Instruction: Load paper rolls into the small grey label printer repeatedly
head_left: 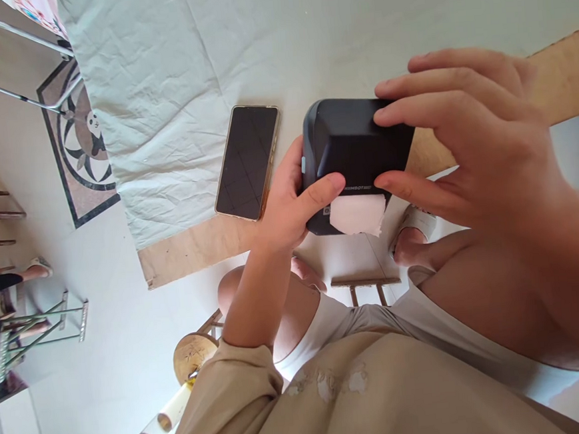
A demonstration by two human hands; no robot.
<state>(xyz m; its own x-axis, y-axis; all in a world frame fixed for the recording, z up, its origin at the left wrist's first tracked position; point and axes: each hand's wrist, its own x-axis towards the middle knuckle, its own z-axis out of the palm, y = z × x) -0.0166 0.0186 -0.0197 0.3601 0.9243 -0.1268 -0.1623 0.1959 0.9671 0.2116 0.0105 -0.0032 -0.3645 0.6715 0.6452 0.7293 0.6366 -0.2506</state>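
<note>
A black label printer (359, 148) is held up over the front edge of the table, with small lettering on its cover. From its near side sticks a short strip of white paper (358, 214) with a ragged end. My left hand (289, 207) grips the printer's left side, thumb on the cover and fingers hidden beneath. My right hand (482, 118) spans the right part, thumb near the lettering and fingertips on the far edge of the cover. Left of the printer, a smartphone (248, 161) with a dark screen lies on the cloth.
A pale, wrinkled cloth (160, 107) covers the table, leaving a wooden border (196, 248) bare along the front. On the floor to the left are a round wooden stool (195, 355), a folding stool (43, 333) and a panda-patterned floor inlay (83, 136). Another person's foot (37, 267) shows there.
</note>
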